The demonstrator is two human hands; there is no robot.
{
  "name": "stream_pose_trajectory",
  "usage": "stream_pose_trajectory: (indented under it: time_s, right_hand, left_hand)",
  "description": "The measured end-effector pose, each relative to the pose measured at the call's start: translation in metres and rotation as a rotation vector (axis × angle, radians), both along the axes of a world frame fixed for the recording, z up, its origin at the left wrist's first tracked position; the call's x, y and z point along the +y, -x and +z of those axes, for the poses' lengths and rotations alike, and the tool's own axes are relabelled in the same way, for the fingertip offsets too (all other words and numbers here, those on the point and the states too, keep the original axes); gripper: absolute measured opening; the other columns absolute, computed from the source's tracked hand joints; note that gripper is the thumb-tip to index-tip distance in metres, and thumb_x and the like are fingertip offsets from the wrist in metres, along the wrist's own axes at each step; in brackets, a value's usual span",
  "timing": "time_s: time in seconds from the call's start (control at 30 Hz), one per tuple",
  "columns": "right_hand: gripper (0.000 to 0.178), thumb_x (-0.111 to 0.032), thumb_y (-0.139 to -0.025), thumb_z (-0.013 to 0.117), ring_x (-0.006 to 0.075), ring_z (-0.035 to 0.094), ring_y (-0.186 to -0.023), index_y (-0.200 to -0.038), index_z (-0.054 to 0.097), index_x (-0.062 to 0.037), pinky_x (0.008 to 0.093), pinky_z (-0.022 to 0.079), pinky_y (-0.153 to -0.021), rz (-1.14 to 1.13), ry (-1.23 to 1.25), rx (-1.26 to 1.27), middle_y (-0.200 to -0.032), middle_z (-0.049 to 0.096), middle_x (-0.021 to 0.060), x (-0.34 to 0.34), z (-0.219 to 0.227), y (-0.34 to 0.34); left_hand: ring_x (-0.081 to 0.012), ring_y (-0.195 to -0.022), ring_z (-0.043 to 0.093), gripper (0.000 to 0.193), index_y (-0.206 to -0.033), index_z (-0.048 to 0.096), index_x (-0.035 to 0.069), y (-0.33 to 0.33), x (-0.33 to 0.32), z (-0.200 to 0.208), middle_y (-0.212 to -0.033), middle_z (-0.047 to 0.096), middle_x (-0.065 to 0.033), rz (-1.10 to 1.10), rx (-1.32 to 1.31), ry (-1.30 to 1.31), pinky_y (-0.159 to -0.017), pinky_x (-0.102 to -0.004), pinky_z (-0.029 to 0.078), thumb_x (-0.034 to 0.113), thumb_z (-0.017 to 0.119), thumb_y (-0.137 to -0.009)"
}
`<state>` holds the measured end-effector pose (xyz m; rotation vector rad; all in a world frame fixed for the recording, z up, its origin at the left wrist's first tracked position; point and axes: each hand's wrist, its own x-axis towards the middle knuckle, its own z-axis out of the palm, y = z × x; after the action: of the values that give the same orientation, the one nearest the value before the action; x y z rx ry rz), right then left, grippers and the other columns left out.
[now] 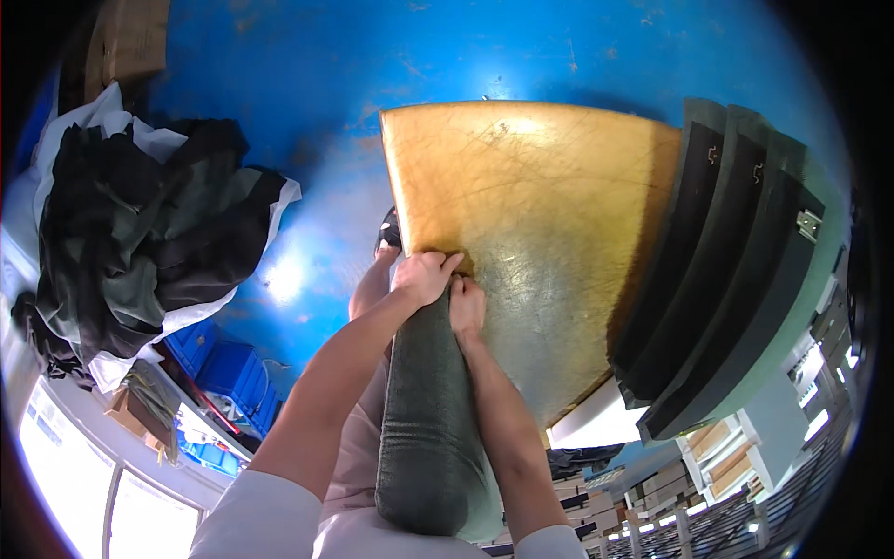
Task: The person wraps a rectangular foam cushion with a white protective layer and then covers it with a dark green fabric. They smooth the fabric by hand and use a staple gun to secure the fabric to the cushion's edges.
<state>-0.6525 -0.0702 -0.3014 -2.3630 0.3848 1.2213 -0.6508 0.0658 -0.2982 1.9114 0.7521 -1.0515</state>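
A long upholstered piece (433,410) in dark green fabric stretches from my lap toward the table, its near end rounded and creased. My left hand (425,279) is closed over its far end, fingers pressed on the cloth there. Beside it, my right hand (467,307) is curled with its fingertips against the right side of that same end. The two hands almost touch. What lies under the fingers is hidden. The far end rests by the corner of a worn, yellow-brown tabletop (521,186).
Several green and black upholstered panels (736,252) with metal brackets are stacked on the table's right. Black and dark green cloth (140,224) is heaped on white sheeting at left, near blue bins (233,377). A cardboard box (135,42) stands at the far left on blue floor.
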Motion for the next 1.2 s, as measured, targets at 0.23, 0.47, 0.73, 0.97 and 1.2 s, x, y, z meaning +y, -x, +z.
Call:
stream_pose_trajectory:
  time_s: [0.23, 0.47, 0.73, 0.97, 1.2]
  right_hand:
    - [0.043, -0.035, -0.101, 0.047, 0.0496, 0.065, -0.087, -0.094, 0.069, 0.0007, 0.0553, 0.050, -0.078, 0.024, -0.075, -0.149, -0.092, 0.068, 0.0294, -0.006, -0.032, 0.004]
    - [0.043, -0.036, -0.102, 0.045, 0.0496, 0.065, -0.087, -0.093, 0.069, -0.0009, 0.0555, 0.051, -0.082, 0.160, -0.086, -0.159, -0.091, 0.068, 0.0294, -0.006, -0.030, -0.006]
    - [0.033, -0.032, -0.099, 0.054, 0.0379, 0.062, -0.113, -0.119, 0.064, -0.0069, 0.0480, 0.049, -0.096, 0.308, -0.320, -0.080, -0.124, 0.062, 0.0208, -0.072, 0.096, 0.000]
    - [0.040, -0.017, -0.088, 0.069, 0.0369, 0.061, -0.117, -0.124, 0.063, -0.0013, 0.0455, 0.049, -0.101, -0.092, -0.471, -0.599, -0.125, 0.064, 0.0187, -0.135, 0.385, 0.096]
    - [0.063, -0.027, -0.081, 0.073, 0.0331, 0.036, -0.146, -0.139, 0.054, -0.0111, 0.0625, 0.020, -0.119, -0.311, 0.270, -0.819, -0.151, 0.047, 0.0124, -0.253, 0.395, 0.359]
  left_hand:
    - [-0.0371, -0.094, 0.070, 0.061, -0.091, 0.077, 0.005, 0.004, -0.007, -0.034, -0.092, 0.073, -0.0208, -0.042, -0.106, -0.050, -0.089, -0.0460, 0.052, 0.057, 0.048, -0.100]
    - [-0.0350, -0.091, 0.070, 0.054, -0.089, 0.074, 0.005, -0.001, -0.004, -0.027, -0.091, 0.073, -0.0167, -0.210, -0.174, -0.161, -0.084, -0.0446, 0.055, 0.055, 0.054, -0.097]
    - [-0.0405, -0.118, 0.060, 0.039, -0.117, 0.064, 0.003, 0.029, 0.040, 0.294, -0.123, 0.066, -0.0152, -0.302, -0.689, 0.589, -0.108, -0.0439, 0.042, 0.032, 0.068, -0.090]
    - [-0.0291, -0.111, 0.067, 0.045, -0.127, 0.062, -0.005, 0.053, -0.013, 0.344, -0.121, 0.069, -0.0207, -0.243, -0.921, 0.269, -0.097, -0.0380, 0.051, 0.028, 0.064, -0.097]
    - [-0.0201, -0.113, 0.059, 0.039, -0.128, 0.062, -0.005, 0.058, 0.002, 0.318, -0.124, 0.066, -0.0136, -0.249, -0.862, 0.194, -0.104, -0.0338, 0.043, 0.023, 0.042, -0.109]
